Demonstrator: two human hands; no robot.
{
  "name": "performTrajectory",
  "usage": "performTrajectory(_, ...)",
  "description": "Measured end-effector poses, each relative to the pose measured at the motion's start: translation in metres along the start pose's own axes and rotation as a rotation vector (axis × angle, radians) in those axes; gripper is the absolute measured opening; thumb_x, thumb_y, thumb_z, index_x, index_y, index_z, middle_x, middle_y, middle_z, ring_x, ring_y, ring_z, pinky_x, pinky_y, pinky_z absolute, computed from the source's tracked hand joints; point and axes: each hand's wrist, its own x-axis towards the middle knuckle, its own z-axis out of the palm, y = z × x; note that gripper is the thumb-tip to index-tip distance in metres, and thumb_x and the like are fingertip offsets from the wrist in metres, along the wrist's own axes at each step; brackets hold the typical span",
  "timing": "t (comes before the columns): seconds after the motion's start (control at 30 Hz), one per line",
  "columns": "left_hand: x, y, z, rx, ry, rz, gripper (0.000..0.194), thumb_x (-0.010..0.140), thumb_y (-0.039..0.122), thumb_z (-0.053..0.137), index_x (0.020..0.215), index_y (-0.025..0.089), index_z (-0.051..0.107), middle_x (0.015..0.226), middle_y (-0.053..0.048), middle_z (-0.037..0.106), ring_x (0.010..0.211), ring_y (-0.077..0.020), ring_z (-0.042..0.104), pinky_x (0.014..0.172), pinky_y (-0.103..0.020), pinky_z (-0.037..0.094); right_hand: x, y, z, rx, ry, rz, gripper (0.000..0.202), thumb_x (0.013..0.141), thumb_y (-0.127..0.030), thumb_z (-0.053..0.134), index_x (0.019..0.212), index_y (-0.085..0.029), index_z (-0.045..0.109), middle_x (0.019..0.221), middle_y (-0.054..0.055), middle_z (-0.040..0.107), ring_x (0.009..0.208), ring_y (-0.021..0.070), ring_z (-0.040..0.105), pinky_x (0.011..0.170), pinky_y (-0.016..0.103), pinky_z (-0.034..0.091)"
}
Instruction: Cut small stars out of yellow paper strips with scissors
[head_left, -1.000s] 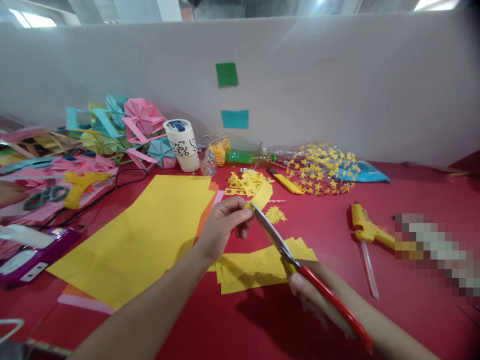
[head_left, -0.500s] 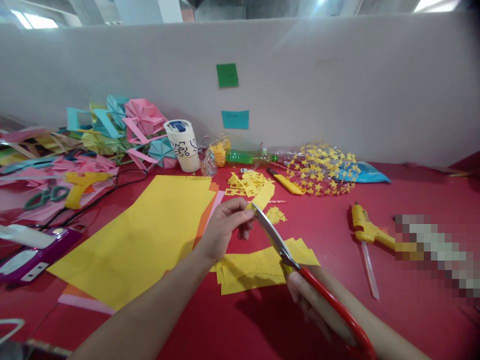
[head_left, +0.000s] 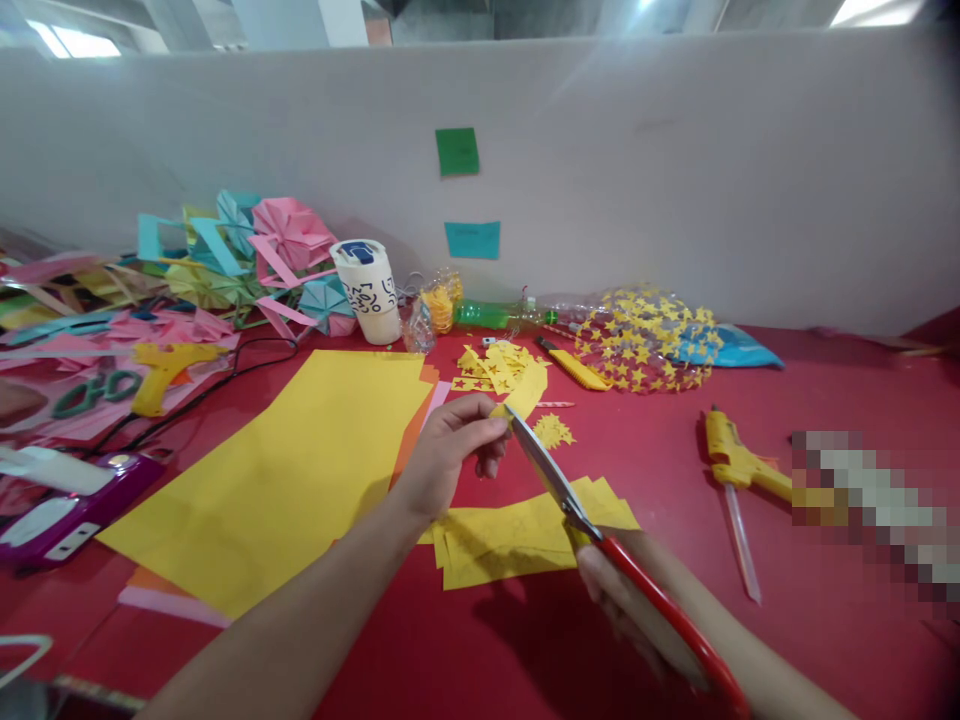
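My left hand (head_left: pixel 457 445) pinches a strip of yellow paper (head_left: pixel 526 392) between thumb and fingers. Red-handled scissors (head_left: pixel 559 485) are gripped in my right hand (head_left: pixel 615 590), their blade tips at the paper beside my left thumb. Whether the blades are fully closed I cannot tell. Below them lie overlapping yellow paper strips (head_left: pixel 502 540). Just beyond my hands are a small heap of cut yellow stars (head_left: pixel 553 431) and a pile of star-punched yellow scraps (head_left: pixel 499 367).
Large yellow sheets (head_left: pixel 300 460) lie at left over orange and pink ones. Around them are a purple device (head_left: pixel 82 520), a yellow glue gun (head_left: pixel 161 375), a white tumbler (head_left: pixel 367 290) and folded paper shapes (head_left: pixel 292 235). Rightward are a yellow cutter (head_left: pixel 574 363), a star-covered clear ball (head_left: pixel 649 340) and another glue gun (head_left: pixel 731 455).
The yellow strip's far end has bent round to the right side slightly. Part of another person's hand has appeared at the left edge. My hands hold nearly the same position.
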Motion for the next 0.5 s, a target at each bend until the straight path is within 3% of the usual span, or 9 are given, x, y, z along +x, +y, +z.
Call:
performTrajectory(0.2, 0.0014, 0.0047, -0.0033, -0.019, 0.027, 0.022, 0.011, 0.077, 0.025, 0.060, 0.070, 0.017, 0.059, 0.056, 0.003, 0.055, 0.047, -0.0068, 0.049, 0.042, -0.018, 0.038, 0.0032, 0.0034, -0.0048, -0.069, 0.024, -0.127, 0.052, 0.083, -0.067, 0.047, 0.059, -0.022, 0.035, 0.053, -0.005, 0.034, 0.049, 0.0098, 0.036, 0.046, 0.021, 0.031)
performTrajectory(0.5, 0.0024, 0.0097, -0.0085, -0.017, -0.053, -0.063, 0.010, 0.070, 0.022, 0.063, 0.066, 0.017, 0.056, 0.052, 0.005, 0.050, 0.043, -0.0053, 0.043, 0.036, -0.016, 0.030, -0.0063, 0.0012, -0.0102, 0.035, -0.159, -0.088, 0.058, 0.084, -0.076, 0.032, 0.072, -0.020, 0.042, 0.044, -0.009, 0.035, 0.035, 0.0058, 0.032, 0.037, 0.020, 0.024)
